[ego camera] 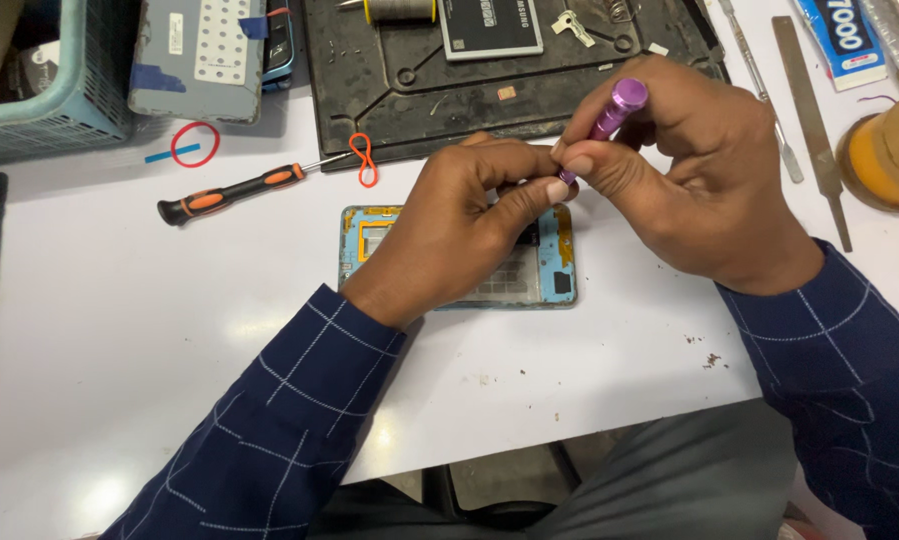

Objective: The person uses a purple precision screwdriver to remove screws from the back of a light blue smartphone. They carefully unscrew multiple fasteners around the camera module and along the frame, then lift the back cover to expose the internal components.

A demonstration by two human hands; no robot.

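Screwdriver (609, 112), purple, sits pinched in your right hand (689, 190) above the opened phone (549, 280) at table centre, your left hand's (459, 230) fingers closed at its tip, seemingly fitting the bit; next, steady aim on a screw.

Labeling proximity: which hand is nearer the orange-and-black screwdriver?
Left. The left hand sits just right of the orange-and-black screwdriver; the right hand is farther right, beyond it.

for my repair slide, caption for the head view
Both hands, left hand and right hand, grip a purple screwdriver above an opened phone.
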